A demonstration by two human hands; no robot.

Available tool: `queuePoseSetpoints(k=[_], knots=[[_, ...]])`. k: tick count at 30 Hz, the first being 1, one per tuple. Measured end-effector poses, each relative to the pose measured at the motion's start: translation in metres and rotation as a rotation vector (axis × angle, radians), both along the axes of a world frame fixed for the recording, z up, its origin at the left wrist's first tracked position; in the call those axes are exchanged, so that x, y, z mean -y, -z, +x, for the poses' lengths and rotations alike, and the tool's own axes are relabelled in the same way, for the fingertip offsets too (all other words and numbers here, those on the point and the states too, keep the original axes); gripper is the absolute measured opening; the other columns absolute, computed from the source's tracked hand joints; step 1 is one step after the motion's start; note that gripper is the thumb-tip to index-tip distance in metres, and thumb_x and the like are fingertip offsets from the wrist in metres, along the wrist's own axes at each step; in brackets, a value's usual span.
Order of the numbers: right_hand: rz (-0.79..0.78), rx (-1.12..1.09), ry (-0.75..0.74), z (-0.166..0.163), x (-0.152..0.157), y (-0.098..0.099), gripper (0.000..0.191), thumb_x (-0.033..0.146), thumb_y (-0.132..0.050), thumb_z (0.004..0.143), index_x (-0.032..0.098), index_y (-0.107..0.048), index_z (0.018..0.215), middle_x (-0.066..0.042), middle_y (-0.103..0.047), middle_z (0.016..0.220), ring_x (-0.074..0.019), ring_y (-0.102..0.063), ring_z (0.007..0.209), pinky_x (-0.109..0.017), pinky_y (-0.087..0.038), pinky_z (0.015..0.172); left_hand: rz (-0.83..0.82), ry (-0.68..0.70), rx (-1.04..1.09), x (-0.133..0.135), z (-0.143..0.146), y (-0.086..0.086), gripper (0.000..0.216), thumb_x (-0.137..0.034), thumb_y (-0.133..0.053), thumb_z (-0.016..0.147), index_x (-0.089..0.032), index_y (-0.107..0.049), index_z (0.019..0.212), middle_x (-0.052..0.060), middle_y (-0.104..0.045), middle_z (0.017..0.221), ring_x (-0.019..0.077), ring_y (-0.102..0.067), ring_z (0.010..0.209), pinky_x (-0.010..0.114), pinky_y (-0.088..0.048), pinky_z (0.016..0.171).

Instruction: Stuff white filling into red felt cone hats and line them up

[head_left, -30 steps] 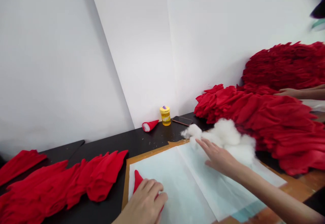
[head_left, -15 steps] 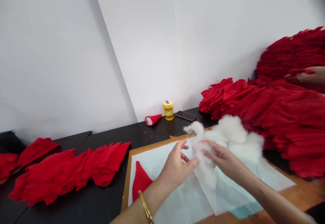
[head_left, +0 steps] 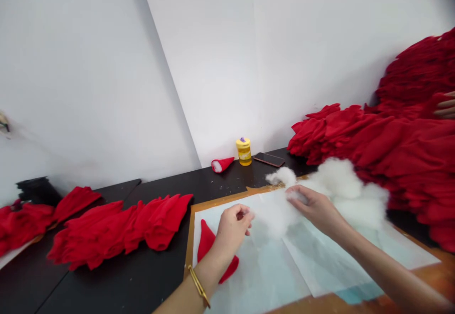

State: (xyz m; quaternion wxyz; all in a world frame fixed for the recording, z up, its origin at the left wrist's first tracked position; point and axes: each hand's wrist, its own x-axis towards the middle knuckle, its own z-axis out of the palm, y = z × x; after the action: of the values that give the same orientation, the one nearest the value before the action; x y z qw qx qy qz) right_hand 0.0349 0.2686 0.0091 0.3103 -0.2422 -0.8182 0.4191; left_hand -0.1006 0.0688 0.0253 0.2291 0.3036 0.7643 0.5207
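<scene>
A loose tuft of white fibre stuffing [head_left: 279,214] stretches thinly between my two hands. My left hand [head_left: 234,224], a gold bangle on its wrist, pinches the tuft's left edge with curled fingers. Across from it, my right hand [head_left: 313,205] grips the other side between thumb and fingers. Under my left wrist and forearm lies a red pointed felt cone [head_left: 206,240], partly hidden by the arm. Both hands are over white paper sheets [head_left: 263,276] on a brown board. Beyond my right hand sits a larger heap of white stuffing [head_left: 341,179].
Red fabric pieces [head_left: 124,231] lie on the black table at left, and big red piles [head_left: 384,152] rise at right, where another person's hand [head_left: 446,105] shows. By the wall are a stuffed red cone [head_left: 223,163], a yellow jar [head_left: 243,152] and a phone [head_left: 269,159].
My hands have moved apart, drawing the stuffing out between them. My left hand's fingers have closed and it has shifted left. The view has turned slightly left.
</scene>
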Motion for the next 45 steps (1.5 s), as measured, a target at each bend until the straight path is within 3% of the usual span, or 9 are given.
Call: queuePoseSetpoints(k=[7, 13, 16, 19, 23, 27, 30, 35, 45], knots=[[-0.056, 0.034, -0.012, -0.013, 0.026, -0.002, 0.03, 0.044, -0.047, 0.085, 0.022, -0.059, 0.101, 0.007, -0.051, 0.049, -0.0168, -0.053, 0.042, -0.027, -0.042, 0.045, 0.025, 0.174, -0.181, 0.002, 0.039, 0.013, 0.089, -0.026, -0.083, 0.064, -0.021, -0.041, 0.141, 0.014, -0.046, 0.141, 0.023, -0.057, 0.101, 0.037, -0.05, 0.086], [-0.013, 0.057, -0.152, -0.005, 0.024, -0.002, 0.043, 0.045, -0.049, 0.086, 0.02, -0.059, 0.12, -0.008, -0.074, 0.095, -0.0214, -0.07, 0.067, -0.033, -0.056, 0.061, 0.025, 0.1, -0.189, -0.006, 0.025, 0.024, 0.034, 0.003, -0.049, 0.068, -0.018, -0.067, 0.087, 0.003, -0.066, 0.084, 0.0197, -0.061, 0.08, 0.035, -0.049, 0.081], [0.112, 0.097, -0.426, 0.004, 0.028, -0.004, 0.077, 0.041, -0.067, 0.079, 0.026, -0.038, 0.149, -0.01, -0.041, 0.157, -0.0275, -0.05, 0.135, -0.041, -0.044, 0.109, 0.047, 0.086, -0.096, -0.007, 0.017, 0.02, 0.027, -0.002, -0.048, 0.07, -0.016, -0.067, 0.082, 0.0, -0.062, 0.068, 0.0164, -0.059, 0.062, 0.029, -0.048, 0.064], [0.148, 0.216, -0.571, 0.0, 0.041, -0.004, 0.103, 0.025, -0.076, 0.068, 0.027, -0.023, 0.156, -0.009, -0.047, 0.153, -0.0268, -0.049, 0.136, -0.04, -0.04, 0.112, 0.101, 0.108, -0.045, -0.006, 0.019, 0.015, 0.017, -0.007, -0.051, 0.074, -0.016, -0.065, 0.077, 0.0, -0.062, 0.068, 0.0159, -0.06, 0.066, 0.026, -0.046, 0.064], [0.225, 0.269, -0.512, -0.016, 0.057, -0.001, 0.023, 0.022, -0.058, 0.082, 0.022, -0.069, 0.103, -0.001, -0.075, 0.089, -0.0195, -0.069, 0.078, -0.027, -0.051, 0.07, 0.137, 0.101, -0.011, 0.002, 0.025, 0.011, 0.018, -0.012, -0.049, 0.079, -0.016, -0.065, 0.086, 0.001, -0.063, 0.078, 0.0144, -0.057, 0.071, 0.025, -0.044, 0.067], [0.3, 0.31, -0.483, -0.021, 0.057, -0.004, 0.02, 0.026, -0.059, 0.082, 0.021, -0.063, 0.063, 0.001, -0.068, 0.065, -0.0163, -0.061, 0.06, -0.026, -0.039, 0.057, 0.092, 0.176, 0.038, 0.014, 0.028, 0.01, 0.055, -0.013, -0.059, 0.072, -0.02, -0.052, 0.126, 0.004, -0.061, 0.106, 0.0116, -0.055, 0.07, 0.024, -0.044, 0.063], [0.353, 0.349, -0.474, -0.021, 0.061, -0.008, 0.014, 0.019, -0.062, 0.075, 0.021, -0.062, 0.061, 0.0, -0.069, 0.065, -0.0159, -0.062, 0.061, -0.025, -0.037, 0.057, 0.039, 0.109, -0.047, 0.014, 0.028, 0.012, 0.069, -0.015, -0.07, 0.067, -0.02, -0.047, 0.131, 0.007, -0.061, 0.113, 0.0116, -0.056, 0.069, 0.025, -0.047, 0.063], [0.442, 0.411, -0.443, -0.021, 0.071, -0.013, 0.016, 0.015, -0.056, 0.077, 0.021, -0.068, 0.07, -0.002, -0.075, 0.075, -0.018, -0.069, 0.07, -0.024, -0.042, 0.063, -0.01, 0.003, -0.073, 0.01, 0.025, 0.012, 0.012, -0.011, -0.058, 0.069, -0.021, -0.052, 0.065, -0.007, -0.05, 0.053, 0.0111, -0.049, 0.044, 0.023, -0.037, 0.046], [0.702, 0.628, -0.21, -0.005, 0.02, -0.005, 0.033, 0.011, -0.059, 0.082, 0.015, -0.069, 0.113, -0.021, -0.067, 0.124, -0.0417, -0.068, 0.104, -0.051, -0.055, 0.08, 0.162, -0.216, 0.057, 0.071, -0.035, -0.011, 0.023, -0.038, -0.065, 0.077, -0.019, -0.053, 0.069, -0.007, -0.049, 0.05, 0.0077, -0.043, 0.043, 0.022, -0.032, 0.048]])
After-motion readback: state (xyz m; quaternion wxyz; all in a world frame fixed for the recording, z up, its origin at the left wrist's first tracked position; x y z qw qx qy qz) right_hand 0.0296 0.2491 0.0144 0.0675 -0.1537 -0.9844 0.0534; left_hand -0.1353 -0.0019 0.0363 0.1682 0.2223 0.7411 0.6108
